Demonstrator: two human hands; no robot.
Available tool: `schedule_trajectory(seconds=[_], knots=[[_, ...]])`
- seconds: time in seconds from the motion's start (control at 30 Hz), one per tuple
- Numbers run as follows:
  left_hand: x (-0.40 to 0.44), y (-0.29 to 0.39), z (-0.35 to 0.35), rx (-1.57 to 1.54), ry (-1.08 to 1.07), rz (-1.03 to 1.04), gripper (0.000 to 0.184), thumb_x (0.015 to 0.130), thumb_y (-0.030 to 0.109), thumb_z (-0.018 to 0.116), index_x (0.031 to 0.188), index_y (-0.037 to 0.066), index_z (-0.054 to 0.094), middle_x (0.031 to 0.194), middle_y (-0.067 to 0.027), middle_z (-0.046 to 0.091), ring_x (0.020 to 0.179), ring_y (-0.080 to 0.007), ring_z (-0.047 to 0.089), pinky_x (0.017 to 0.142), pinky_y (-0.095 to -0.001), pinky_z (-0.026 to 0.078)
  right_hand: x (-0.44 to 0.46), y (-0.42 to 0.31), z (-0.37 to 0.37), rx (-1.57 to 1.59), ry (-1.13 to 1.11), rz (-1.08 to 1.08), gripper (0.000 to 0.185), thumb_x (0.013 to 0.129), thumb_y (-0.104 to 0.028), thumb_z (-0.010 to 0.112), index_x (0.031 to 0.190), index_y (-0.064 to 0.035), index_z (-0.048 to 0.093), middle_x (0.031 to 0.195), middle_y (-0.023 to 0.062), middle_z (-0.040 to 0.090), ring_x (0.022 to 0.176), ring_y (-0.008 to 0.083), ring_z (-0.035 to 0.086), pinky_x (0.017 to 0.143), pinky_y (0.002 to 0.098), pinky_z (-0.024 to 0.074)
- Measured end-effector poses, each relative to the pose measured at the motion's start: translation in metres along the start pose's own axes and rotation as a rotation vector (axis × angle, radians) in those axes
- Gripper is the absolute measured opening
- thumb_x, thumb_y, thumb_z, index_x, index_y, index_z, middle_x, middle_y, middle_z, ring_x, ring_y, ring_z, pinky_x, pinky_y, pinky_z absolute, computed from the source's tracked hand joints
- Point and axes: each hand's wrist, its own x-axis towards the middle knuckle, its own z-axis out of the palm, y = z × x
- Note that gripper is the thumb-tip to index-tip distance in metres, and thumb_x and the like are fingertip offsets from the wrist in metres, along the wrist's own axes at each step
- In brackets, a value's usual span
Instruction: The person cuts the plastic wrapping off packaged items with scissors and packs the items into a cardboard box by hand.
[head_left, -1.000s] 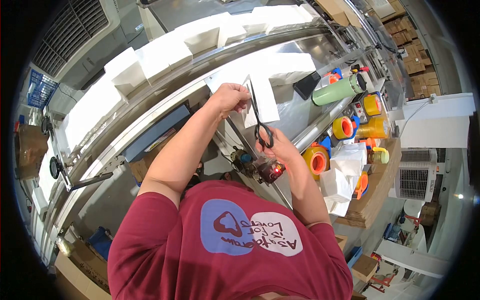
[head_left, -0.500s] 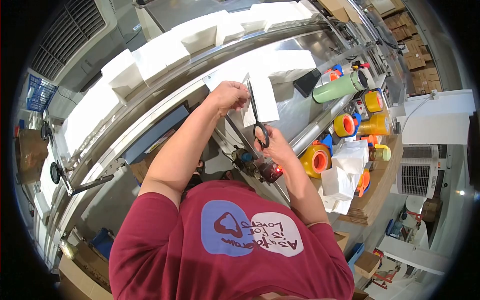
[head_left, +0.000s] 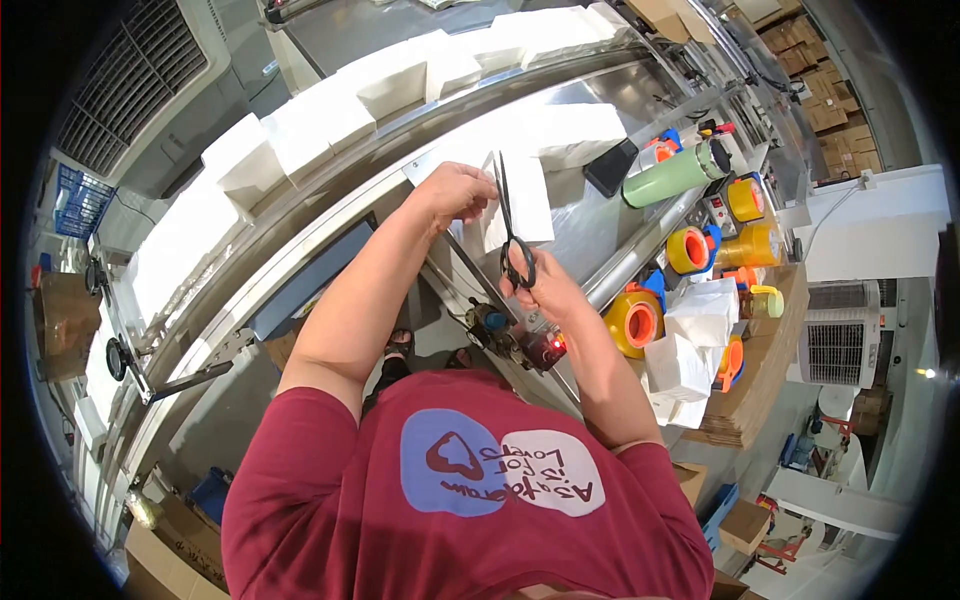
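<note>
1. Metal worktable (head_left: pixel 592 215): beneath the white paper.
2. White paper (head_left: pixel 531 200): near the table's left edge, left of the dark phone (head_left: pixel 610 167).
3. Scissors (head_left: pixel 507 215): over the paper, blades pointing far.
4. Right hand (head_left: pixel 547 287): fingers curled around the scissors' handles.
5. Left hand (head_left: pixel 460 192): fingers pinched narrow at the paper's left side.

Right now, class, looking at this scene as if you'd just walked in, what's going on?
A person is working on white paper at a metal-topped bench. Their right hand holds black scissors, with the blades reaching up along the paper, while their left hand pinches near its left edge. A green bottle lies to the right, beside a flat black object.
</note>
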Motion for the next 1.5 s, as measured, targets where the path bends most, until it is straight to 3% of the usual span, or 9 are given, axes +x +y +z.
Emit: schedule_trajectory(seconds=[0.37, 0.5, 0.67, 0.83, 1.1, 1.23, 1.33, 1.37, 1.5], knots=[[-0.001, 0.001, 0.013, 0.121, 0.130, 0.069, 0.028, 0.086, 0.030, 0.064, 0.082, 0.002, 0.060, 0.068, -0.0046, 0.056, 0.055, -0.0121, 0.054, 0.042, -0.0242, 0.039, -0.005, 0.011, 0.005, 0.102, 0.039, -0.041, 0.038, 0.086, -0.046, 0.059, 0.079, -0.0109, 0.046, 0.060, 0.0042, 0.053, 0.040, 0.0031, 0.034, 0.037, 0.0187, 0.0229], [0.007, 0.001, 0.011, 0.037, 0.142, 0.075, 0.022, 0.086, 0.024, 0.063, 0.080, 0.004, 0.059, 0.068, -0.0044, 0.056, 0.054, -0.0125, 0.054, 0.043, -0.0245, 0.040, -0.010, 0.009, 0.007, 0.104, 0.051, -0.050, 0.038, 0.085, -0.046, 0.060, 0.079, -0.0110, 0.046, 0.061, 0.0050, 0.053, 0.040, 0.0035, 0.035, 0.037, 0.0187, 0.0223], [0.011, -0.015, 0.005, -0.022, 0.339, 0.201, 0.016, 0.086, 0.018, 0.059, 0.081, 0.003, 0.058, 0.068, -0.0044, 0.057, 0.054, -0.0126, 0.055, 0.043, -0.0248, 0.039, -0.032, 0.013, 0.004, 0.130, 0.036, -0.105, 0.019, 0.086, -0.022, 0.056, 0.077, -0.0111, 0.044, 0.062, 0.0065, 0.053, 0.044, 0.0051, 0.038, 0.039, 0.0187, 0.0226], [-0.005, -0.024, 0.008, 0.020, 0.258, 0.108, 0.015, 0.080, 0.008, 0.057, 0.093, 0.000, 0.059, 0.073, -0.0051, 0.059, 0.056, -0.0120, 0.055, 0.047, -0.0256, 0.041, -0.066, 0.017, 0.000, 0.077, 0.156, -0.203, 0.012, 0.086, -0.008, 0.053, 0.078, -0.0084, 0.043, 0.062, 0.0023, 0.052, 0.053, 0.0059, 0.048, 0.043, 0.0182, 0.0297], [-0.008, -0.018, 0.022, 0.359, 0.309, 0.512, 0.060, 0.067, 0.008, 0.062, 0.125, 0.004, 0.049, 0.107, -0.0121, 0.058, 0.104, -0.0223, 0.054, 0.089, -0.0336, 0.044, -0.081, 0.028, -0.001, -0.172, 0.390, -0.178, 0.028, 0.082, -0.015, 0.070, 0.089, -0.0035, 0.045, 0.064, -0.0020, 0.050, 0.057, 0.0054, 0.049, 0.052, 0.0200, 0.0389], [0.012, -0.010, 0.002, 0.380, -0.164, 0.435, 0.078, 0.064, 0.005, 0.060, 0.139, 0.010, 0.038, 0.127, -0.0150, 0.052, 0.124, -0.0255, 0.043, 0.101, -0.0352, 0.036, -0.083, 0.028, -0.007, -0.163, 0.462, -0.239, 0.040, 0.077, -0.020, 0.075, 0.098, -0.0009, 0.047, 0.074, 0.0031, 0.056, 0.066, 0.0103, 0.054, 0.059, 0.0245, 0.0440], [0.020, -0.015, 0.000, 0.403, -0.199, 0.411, 0.079, 0.063, 0.006, 0.061, 0.138, 0.008, 0.039, 0.123, -0.0129, 0.054, 0.120, -0.0246, 0.045, 0.099, -0.0351, 0.037, -0.065, 0.025, -0.018, -0.573, 0.699, -0.528, 0.058, 0.070, -0.028, 0.081, 0.108, 0.0007, 0.047, 0.089, 0.0097, 0.058, 0.081, 0.0181, 0.058, 0.070, 0.0303, 0.0467], [0.019, -0.016, 0.001, 0.395, -0.212, 0.393, 0.079, 0.063, 0.007, 0.063, 0.138, 0.008, 0.039, 0.122, -0.0125, 0.054, 0.119, -0.0243, 0.046, 0.099, -0.0349, 0.037, -0.062, 0.015, -0.018, -0.573, 0.747, -0.337, 0.073, 0.065, -0.032, 0.083, 0.116, 0.0023, 0.044, 0.103, 0.0150, 0.058, 0.094, 0.0241, 0.057, 0.080, 0.0333, 0.0456], [0.002, -0.023, 0.010, 0.374, -0.211, 0.350, 0.078, 0.066, 0.015, 0.074, 0.136, 0.008, 0.042, 0.119, -0.0118, 0.055, 0.112, -0.0230, 0.049, 0.096, -0.0354, 0.039, -0.025, 0.012, -0.017, -0.571, 0.857, -0.456, 0.077, 0.063, -0.031, 0.084, 0.117, 0.0032, 0.040, 0.111, 0.0219, 0.056, 0.105, 0.0318, 0.055, 0.087, 0.0369, 0.0441]])
